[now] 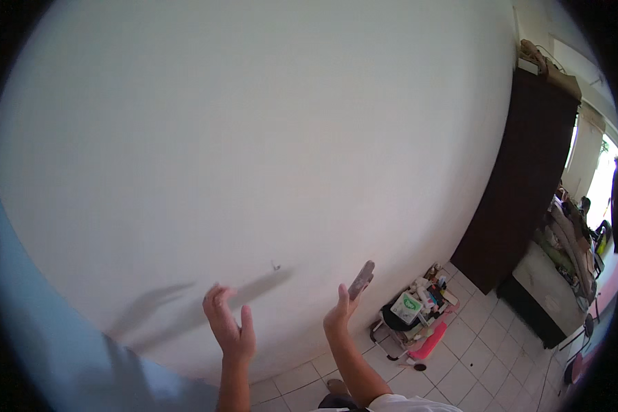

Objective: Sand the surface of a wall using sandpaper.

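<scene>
My left hand (229, 325) is raised in front of the white wall (254, 151). Its fingers are a little bent, the thumb stands apart, and nothing shows in it. To its right, my right hand (340, 314) grips a flat, grey-brown, long object with rounded ends (361, 280); its exact kind is not clear. The thumb points up beside this object, which tilts up and to the right. A small hook or nail (276, 266) sticks out of the wall between and above my hands.
A low rack (391, 356) loaded with small items stands on the tiled floor (484, 357) at right, with a pink thing (429, 341) at its side. Beyond are a tall dark cabinet (522, 151) and a bed-like piece (546, 278) heaped with cloth. A blue surface (55, 323) lies left.
</scene>
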`<state>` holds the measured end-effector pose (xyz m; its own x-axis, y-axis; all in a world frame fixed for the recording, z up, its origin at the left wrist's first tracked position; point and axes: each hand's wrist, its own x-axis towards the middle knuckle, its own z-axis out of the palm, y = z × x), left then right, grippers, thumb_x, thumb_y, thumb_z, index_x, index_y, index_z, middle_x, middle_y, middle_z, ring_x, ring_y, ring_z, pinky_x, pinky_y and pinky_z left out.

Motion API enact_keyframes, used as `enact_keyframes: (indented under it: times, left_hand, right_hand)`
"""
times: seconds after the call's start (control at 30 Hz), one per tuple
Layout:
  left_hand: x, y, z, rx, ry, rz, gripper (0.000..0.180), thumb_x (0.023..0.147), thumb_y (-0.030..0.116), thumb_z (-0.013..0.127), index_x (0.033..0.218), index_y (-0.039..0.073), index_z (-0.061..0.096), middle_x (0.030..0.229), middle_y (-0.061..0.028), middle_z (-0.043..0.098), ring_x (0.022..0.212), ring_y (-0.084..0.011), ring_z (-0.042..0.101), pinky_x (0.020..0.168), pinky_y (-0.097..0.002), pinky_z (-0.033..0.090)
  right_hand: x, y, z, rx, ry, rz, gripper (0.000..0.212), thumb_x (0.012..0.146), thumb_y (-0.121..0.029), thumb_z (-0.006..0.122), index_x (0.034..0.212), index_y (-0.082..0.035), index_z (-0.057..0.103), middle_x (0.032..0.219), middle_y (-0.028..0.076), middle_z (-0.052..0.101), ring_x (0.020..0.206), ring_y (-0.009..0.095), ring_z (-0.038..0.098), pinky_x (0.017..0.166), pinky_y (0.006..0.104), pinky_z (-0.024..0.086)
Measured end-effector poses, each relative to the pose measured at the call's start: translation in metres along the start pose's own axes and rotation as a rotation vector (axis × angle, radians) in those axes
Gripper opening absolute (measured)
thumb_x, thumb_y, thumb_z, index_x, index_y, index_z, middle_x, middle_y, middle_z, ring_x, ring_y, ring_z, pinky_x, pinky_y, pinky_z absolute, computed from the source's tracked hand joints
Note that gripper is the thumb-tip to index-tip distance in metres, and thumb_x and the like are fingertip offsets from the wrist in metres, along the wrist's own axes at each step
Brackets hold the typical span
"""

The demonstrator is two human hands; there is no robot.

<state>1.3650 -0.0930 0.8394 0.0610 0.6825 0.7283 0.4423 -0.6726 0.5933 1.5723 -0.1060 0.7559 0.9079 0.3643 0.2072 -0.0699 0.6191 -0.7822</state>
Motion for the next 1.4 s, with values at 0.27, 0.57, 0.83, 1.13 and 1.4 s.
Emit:
enact_keyframes:
  times: [0.27,0.57,0.83,1.13,1.4]
  left_hand:
    - [0.087,-0.023,0.066,0.933,-0.109,0.645,0.058,0.095,0.039,0.046,0.148,0.016,0.037,0.153,-0.0103,0.035,0.141,-0.0298,0.031,0.118,-0.0449,0.015]
    - [0.052,-0.095,0.027,1.186,-0.060,0.813,0.048,0.094,0.041,0.046,0.142,0.031,0.046,0.148,0.0042,0.043,0.140,-0.0222,0.033,0.119,-0.0433,0.016]
    - [0.000,-0.166,-0.059,1.137,0.015,0.762,0.041,0.091,0.033,0.049,0.130,0.024,0.057,0.142,-0.0054,0.048,0.134,-0.0313,0.040,0.114,-0.0512,0.023]
    - [-0.021,-0.208,-0.143,0.918,0.435,0.482,0.046,0.093,0.024,0.042,0.134,0.005,0.050,0.148,-0.0230,0.037,0.137,-0.0452,0.032,0.111,-0.0572,0.025]
    - [-0.030,-0.227,-0.208,0.755,0.677,0.445,0.051,0.099,0.026,0.033,0.143,0.000,0.038,0.150,-0.0239,0.034,0.138,-0.0470,0.028,0.112,-0.0569,0.024]
  right_hand:
    - [0.150,-0.001,0.017,-0.187,-0.067,-0.396,0.079,0.089,-0.025,0.050,0.152,0.000,0.010,0.161,0.013,0.008,0.148,0.028,-0.009,0.115,0.0439,-0.013]
    - [0.169,-0.026,0.041,-0.257,-0.134,-0.644,0.086,0.091,-0.041,0.050,0.151,0.003,0.007,0.160,0.018,0.009,0.149,0.032,-0.001,0.116,0.0485,-0.011]
    - [0.199,-0.062,0.032,-0.356,-0.165,-0.982,0.085,0.093,-0.049,0.049,0.152,0.000,0.012,0.158,0.019,0.015,0.148,0.033,0.007,0.117,0.0504,-0.005]
    - [0.158,-0.144,0.108,-0.286,-0.312,-1.253,0.071,0.095,-0.046,0.044,0.150,-0.005,0.027,0.156,0.014,0.027,0.146,0.031,0.019,0.117,0.0532,0.002]
    - [0.011,-0.171,0.198,-0.473,-0.714,-1.519,0.074,0.087,-0.036,0.052,0.150,-0.006,0.029,0.156,0.014,0.028,0.146,0.032,0.019,0.117,0.0532,0.006]
